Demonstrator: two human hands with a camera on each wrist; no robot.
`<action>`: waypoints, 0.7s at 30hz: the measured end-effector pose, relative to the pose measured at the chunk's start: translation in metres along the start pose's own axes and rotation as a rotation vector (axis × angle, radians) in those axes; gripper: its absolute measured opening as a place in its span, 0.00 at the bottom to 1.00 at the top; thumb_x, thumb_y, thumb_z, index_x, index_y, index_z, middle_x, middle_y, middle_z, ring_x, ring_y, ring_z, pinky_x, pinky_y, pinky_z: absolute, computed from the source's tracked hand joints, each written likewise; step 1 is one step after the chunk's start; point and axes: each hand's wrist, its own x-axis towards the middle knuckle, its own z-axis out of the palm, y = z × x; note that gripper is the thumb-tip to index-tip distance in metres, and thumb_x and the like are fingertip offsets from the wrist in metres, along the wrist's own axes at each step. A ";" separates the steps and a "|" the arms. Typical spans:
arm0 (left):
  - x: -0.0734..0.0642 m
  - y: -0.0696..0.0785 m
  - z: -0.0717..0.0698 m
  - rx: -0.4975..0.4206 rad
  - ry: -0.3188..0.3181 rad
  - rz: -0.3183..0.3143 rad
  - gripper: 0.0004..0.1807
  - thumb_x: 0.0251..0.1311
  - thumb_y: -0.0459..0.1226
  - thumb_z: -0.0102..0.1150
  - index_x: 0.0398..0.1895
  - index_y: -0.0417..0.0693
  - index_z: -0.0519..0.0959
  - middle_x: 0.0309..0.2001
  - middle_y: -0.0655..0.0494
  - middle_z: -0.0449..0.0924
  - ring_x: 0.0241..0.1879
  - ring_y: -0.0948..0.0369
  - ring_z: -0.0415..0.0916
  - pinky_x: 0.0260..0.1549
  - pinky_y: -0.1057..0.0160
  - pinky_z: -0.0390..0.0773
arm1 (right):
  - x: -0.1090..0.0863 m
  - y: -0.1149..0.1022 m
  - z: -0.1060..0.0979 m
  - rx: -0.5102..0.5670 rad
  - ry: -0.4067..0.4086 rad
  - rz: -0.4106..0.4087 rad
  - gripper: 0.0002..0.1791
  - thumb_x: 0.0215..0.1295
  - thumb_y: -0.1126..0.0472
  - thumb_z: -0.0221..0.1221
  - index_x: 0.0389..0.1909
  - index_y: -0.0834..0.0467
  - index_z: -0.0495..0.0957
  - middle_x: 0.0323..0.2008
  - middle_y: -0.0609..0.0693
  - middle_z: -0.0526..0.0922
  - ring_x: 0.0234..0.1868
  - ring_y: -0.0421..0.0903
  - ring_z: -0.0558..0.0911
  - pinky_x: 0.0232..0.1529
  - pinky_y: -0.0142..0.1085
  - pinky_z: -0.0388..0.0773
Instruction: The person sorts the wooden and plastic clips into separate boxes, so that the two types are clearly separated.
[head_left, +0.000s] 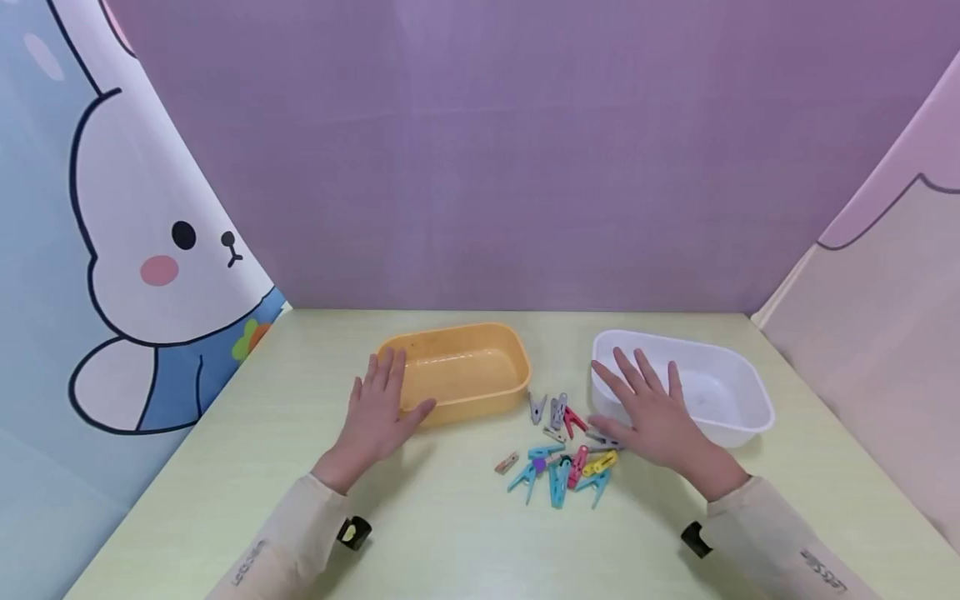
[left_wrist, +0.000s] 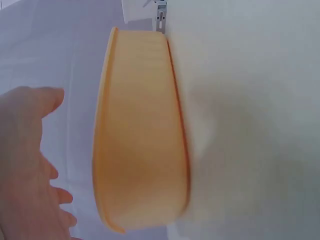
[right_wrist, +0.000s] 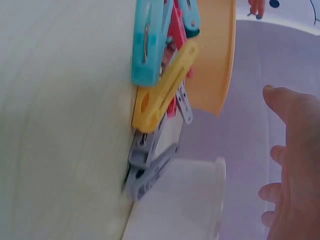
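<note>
My left hand [head_left: 378,414] hovers with spread fingers over the near left side of an orange plastic basin [head_left: 450,408]. In the left wrist view the same hand [left_wrist: 30,165] is apart from the basin's wall [left_wrist: 137,125]. My right hand [head_left: 655,414], fingers spread, is above the near left side of a white basin [head_left: 731,425] and holds nothing. Between the hands lies a loose heap of clothespins: blue clothespins [head_left: 559,483], a yellow clothespin [head_left: 601,463], a red clothespin [head_left: 577,467] and grey clothespins [right_wrist: 152,170] among them.
A small wooden clothespin [head_left: 507,463] lies at the heap's left. The pale tabletop [head_left: 465,533] ends at a purple backdrop [head_left: 480,167]. A panel with a cartoon rabbit [head_left: 150,233] stands at the left, and a pink and white panel [head_left: 885,333] at the right.
</note>
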 end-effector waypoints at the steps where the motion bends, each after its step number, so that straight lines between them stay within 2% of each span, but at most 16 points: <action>1: -0.002 -0.002 -0.001 -0.023 0.012 -0.008 0.49 0.69 0.56 0.53 0.78 0.35 0.43 0.78 0.35 0.39 0.76 0.37 0.32 0.69 0.30 0.41 | 0.000 -0.002 0.000 0.006 -0.001 -0.008 0.43 0.67 0.36 0.57 0.76 0.51 0.58 0.77 0.63 0.51 0.76 0.67 0.45 0.68 0.72 0.31; 5: -0.009 -0.012 -0.003 -0.101 0.049 -0.033 0.47 0.69 0.51 0.55 0.76 0.30 0.44 0.76 0.30 0.44 0.74 0.33 0.39 0.67 0.30 0.50 | 0.002 -0.013 0.003 0.039 -0.021 -0.042 0.43 0.65 0.37 0.60 0.76 0.52 0.59 0.76 0.62 0.53 0.76 0.66 0.47 0.69 0.71 0.33; 8: -0.013 -0.018 -0.005 -0.192 0.064 -0.055 0.45 0.70 0.47 0.55 0.75 0.28 0.46 0.74 0.28 0.45 0.73 0.32 0.44 0.67 0.31 0.54 | 0.004 -0.021 0.008 0.055 -0.009 -0.103 0.43 0.64 0.40 0.63 0.75 0.53 0.61 0.74 0.63 0.58 0.74 0.65 0.53 0.69 0.71 0.36; 13: -0.020 -0.024 -0.007 -0.339 0.072 -0.133 0.43 0.70 0.43 0.56 0.75 0.27 0.47 0.73 0.27 0.47 0.71 0.34 0.47 0.67 0.33 0.56 | 0.006 -0.033 0.023 0.057 0.061 -0.251 0.40 0.60 0.46 0.69 0.69 0.58 0.68 0.65 0.61 0.72 0.66 0.60 0.69 0.68 0.69 0.51; 15: -0.023 -0.027 -0.006 -0.393 0.085 -0.161 0.41 0.69 0.40 0.57 0.74 0.26 0.48 0.71 0.26 0.49 0.70 0.33 0.51 0.65 0.33 0.60 | 0.008 -0.039 0.028 0.052 0.082 -0.301 0.38 0.59 0.47 0.70 0.66 0.59 0.71 0.60 0.59 0.76 0.63 0.58 0.73 0.67 0.68 0.58; 19: -0.028 -0.031 -0.001 -0.508 0.106 -0.224 0.38 0.68 0.34 0.57 0.73 0.25 0.51 0.68 0.26 0.55 0.64 0.33 0.60 0.59 0.37 0.71 | 0.009 -0.050 0.035 0.040 0.070 -0.376 0.35 0.59 0.46 0.69 0.63 0.60 0.74 0.54 0.54 0.79 0.58 0.55 0.76 0.64 0.60 0.68; 21: -0.030 -0.032 0.000 -0.589 0.105 -0.275 0.37 0.69 0.34 0.57 0.73 0.26 0.52 0.67 0.28 0.57 0.63 0.35 0.63 0.57 0.40 0.74 | 0.010 -0.055 0.038 0.034 0.050 -0.399 0.33 0.59 0.46 0.69 0.61 0.59 0.75 0.53 0.53 0.80 0.57 0.54 0.77 0.62 0.55 0.71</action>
